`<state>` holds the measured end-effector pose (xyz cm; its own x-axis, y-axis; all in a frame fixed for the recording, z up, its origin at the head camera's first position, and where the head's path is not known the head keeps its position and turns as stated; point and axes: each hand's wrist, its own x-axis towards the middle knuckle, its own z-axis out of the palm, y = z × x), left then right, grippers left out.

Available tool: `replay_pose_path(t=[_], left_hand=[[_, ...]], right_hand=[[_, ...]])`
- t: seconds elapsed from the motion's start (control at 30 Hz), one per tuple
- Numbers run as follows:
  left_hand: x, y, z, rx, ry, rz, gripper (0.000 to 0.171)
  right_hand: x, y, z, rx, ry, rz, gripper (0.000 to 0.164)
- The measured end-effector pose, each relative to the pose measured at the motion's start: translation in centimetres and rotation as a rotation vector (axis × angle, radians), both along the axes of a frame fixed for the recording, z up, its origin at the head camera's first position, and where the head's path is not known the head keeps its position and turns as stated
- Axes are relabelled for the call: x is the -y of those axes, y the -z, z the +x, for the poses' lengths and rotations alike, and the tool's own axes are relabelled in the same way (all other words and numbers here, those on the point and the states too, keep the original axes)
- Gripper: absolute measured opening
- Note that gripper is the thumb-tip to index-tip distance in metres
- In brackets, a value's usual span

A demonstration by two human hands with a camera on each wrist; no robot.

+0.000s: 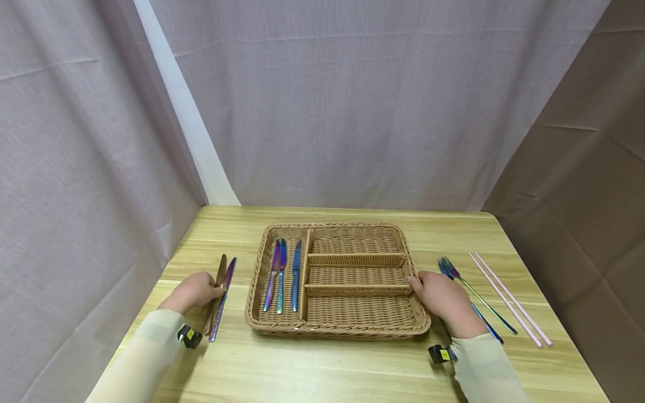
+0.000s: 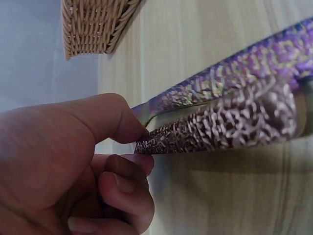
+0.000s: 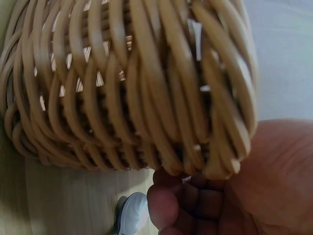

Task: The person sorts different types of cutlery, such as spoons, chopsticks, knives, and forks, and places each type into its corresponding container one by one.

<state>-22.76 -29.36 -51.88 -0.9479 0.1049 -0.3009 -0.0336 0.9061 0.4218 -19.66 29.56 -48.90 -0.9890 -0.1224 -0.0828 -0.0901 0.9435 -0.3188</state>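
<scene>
My left hand [image 1: 194,292] pinches a brown knife [image 2: 220,120] with a patterned handle between thumb and fingers, at the left of the table. Close beside that knife is a purple knife [image 1: 223,299], its speckled handle [image 2: 234,73] showing in the left wrist view. At the right end of the wicker basket [image 1: 353,330], my right hand [image 1: 447,299] grips the rim, fingers curled on the outer side of the wall [image 3: 112,88]. In the basket's long left compartment lie a purple knife [image 1: 272,277], a blue-purple piece of cutlery [image 1: 280,280] and a blue knife [image 1: 295,277].
Right of the basket lie two forks [image 1: 466,291], one partly behind my right hand, and a pair of pink chopsticks [image 1: 511,299]. A rounded shiny metal end [image 3: 134,214] shows below the basket in the right wrist view. Grey curtains [image 1: 353,112] stand behind the wooden table [image 1: 312,369].
</scene>
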Motion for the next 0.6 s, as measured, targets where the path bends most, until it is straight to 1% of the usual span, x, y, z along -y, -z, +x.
replay_pose_path(t=[0.07, 0.27, 0.47, 0.6], left_hand=[[-0.1, -0.2, 0.0, -0.001, -0.004, 0.001, 0.031], [-0.6, -1.3, -0.2, -0.025, 0.026, -0.019, 0.031], [-1.4, -2.6, -0.5, -0.046, 0.042, -0.022, 0.038], [-1.8, -3.2, -0.9, -0.067, 0.056, -0.026, 0.041]], right_hand=[[0.0, -0.1, 0.0, 0.002, 0.0, -0.001, 0.038], [0.0, -0.1, 0.0, 0.013, -0.007, 0.002, 0.038], [-0.1, -0.1, -0.1, 0.015, 0.0, -0.003, 0.04], [-0.1, 0.0, -0.1, 0.015, 0.002, -0.009, 0.039]])
